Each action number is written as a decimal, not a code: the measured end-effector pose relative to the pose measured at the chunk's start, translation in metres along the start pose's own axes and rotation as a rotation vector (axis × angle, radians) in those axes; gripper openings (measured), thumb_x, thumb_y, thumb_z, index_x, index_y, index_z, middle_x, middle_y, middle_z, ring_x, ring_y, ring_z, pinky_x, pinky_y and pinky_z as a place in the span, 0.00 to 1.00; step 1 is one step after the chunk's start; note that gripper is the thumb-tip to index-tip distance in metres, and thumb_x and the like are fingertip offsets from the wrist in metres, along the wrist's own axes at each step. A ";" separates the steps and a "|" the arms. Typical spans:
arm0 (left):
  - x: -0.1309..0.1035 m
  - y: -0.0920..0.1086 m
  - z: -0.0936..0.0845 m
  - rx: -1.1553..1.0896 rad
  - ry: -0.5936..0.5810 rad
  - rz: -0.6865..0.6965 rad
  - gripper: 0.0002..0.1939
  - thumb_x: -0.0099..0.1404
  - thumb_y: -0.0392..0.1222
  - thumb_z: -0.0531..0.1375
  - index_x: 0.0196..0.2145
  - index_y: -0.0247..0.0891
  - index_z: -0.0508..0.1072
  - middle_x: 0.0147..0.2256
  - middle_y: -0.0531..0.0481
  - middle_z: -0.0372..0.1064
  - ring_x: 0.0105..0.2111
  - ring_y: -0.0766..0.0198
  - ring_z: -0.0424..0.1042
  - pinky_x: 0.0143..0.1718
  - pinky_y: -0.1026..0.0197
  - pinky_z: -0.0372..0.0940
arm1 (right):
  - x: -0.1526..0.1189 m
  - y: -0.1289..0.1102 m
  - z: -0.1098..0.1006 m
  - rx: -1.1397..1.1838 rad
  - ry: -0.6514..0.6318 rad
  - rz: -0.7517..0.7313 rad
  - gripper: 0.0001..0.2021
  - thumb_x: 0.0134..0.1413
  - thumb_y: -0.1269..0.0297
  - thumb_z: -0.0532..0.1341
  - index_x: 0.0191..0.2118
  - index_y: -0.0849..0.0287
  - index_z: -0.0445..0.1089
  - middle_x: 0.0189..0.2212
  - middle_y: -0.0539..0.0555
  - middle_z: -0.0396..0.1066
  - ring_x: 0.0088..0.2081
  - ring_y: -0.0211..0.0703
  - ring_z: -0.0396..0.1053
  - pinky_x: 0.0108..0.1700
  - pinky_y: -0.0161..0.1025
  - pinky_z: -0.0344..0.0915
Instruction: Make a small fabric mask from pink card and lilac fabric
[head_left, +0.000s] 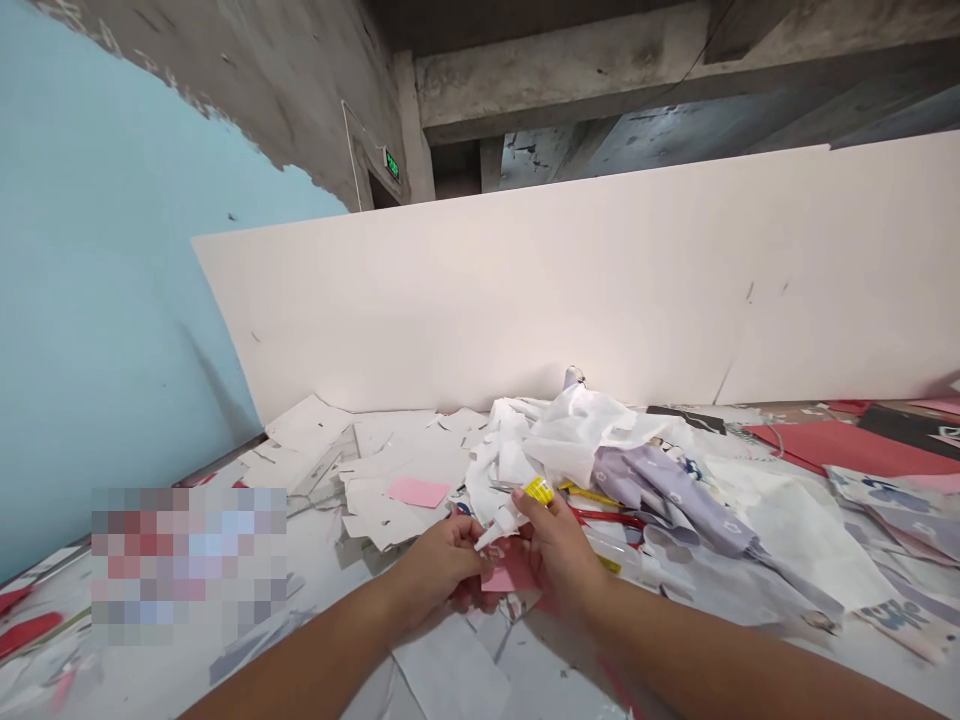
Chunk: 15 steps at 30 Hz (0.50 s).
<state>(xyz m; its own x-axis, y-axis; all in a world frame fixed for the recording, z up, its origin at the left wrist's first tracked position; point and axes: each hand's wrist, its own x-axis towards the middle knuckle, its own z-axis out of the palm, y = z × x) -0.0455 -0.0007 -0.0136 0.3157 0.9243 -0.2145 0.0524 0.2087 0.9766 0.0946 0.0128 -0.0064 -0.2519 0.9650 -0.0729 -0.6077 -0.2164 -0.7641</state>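
My right hand [559, 545] is closed around a small glue bottle [538, 490] with a yellow label, thumb along its side. Its white nozzle slants down to the left, over a pink paper piece [508, 568] with a pale print. My left hand [446, 565] pinches the left side of that piece, close to the nozzle tip. Fingers partly hide the edges of the paper. Just beyond my left hand, a plain pink paper rectangle [418, 491] lies on white sheets.
Crumpled white tissue [577, 435] and lilac printed paper [675, 490] heap up beyond my right hand, with red-handled scissors [615, 518] partly buried. Red sheets [832, 445] lie far right. A white board [585, 290] stands along the back, beside a blue wall [112, 300].
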 end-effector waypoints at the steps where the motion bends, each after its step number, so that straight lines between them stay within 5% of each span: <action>1: 0.001 0.001 -0.001 -0.016 -0.013 -0.020 0.09 0.51 0.36 0.57 0.29 0.37 0.59 0.18 0.54 0.65 0.15 0.71 0.63 0.16 0.70 0.50 | -0.001 0.001 -0.001 0.005 0.006 0.024 0.14 0.41 0.58 0.62 0.33 0.57 0.60 0.19 0.46 0.66 0.19 0.36 0.65 0.20 0.32 0.61; 5: 0.004 0.001 -0.006 -0.065 -0.013 -0.046 0.11 0.46 0.32 0.56 0.31 0.36 0.62 0.23 0.53 0.65 0.19 0.69 0.65 0.20 0.67 0.57 | 0.000 0.002 -0.002 0.042 0.022 0.084 0.13 0.46 0.54 0.58 0.28 0.59 0.61 0.15 0.47 0.64 0.15 0.35 0.61 0.16 0.31 0.58; 10: 0.004 -0.002 -0.006 -0.060 0.008 -0.009 0.13 0.45 0.29 0.55 0.31 0.37 0.62 0.23 0.54 0.63 0.19 0.71 0.63 0.18 0.68 0.55 | 0.007 0.002 -0.008 -0.016 0.061 0.172 0.24 0.46 0.45 0.53 0.13 0.60 0.55 0.07 0.46 0.55 0.10 0.29 0.52 0.13 0.28 0.50; 15: 0.002 -0.001 -0.006 0.001 0.057 0.024 0.11 0.46 0.30 0.54 0.31 0.36 0.63 0.19 0.57 0.60 0.16 0.72 0.61 0.17 0.69 0.53 | 0.010 -0.005 -0.016 -0.012 0.016 0.147 0.22 0.47 0.48 0.54 0.14 0.60 0.57 0.08 0.46 0.55 0.12 0.31 0.55 0.14 0.28 0.51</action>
<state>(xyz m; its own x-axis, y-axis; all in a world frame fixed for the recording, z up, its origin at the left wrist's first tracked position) -0.0507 0.0025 -0.0153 0.2621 0.9458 -0.1916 0.0469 0.1858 0.9815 0.1068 0.0262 -0.0139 -0.3255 0.9254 -0.1941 -0.5562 -0.3534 -0.7522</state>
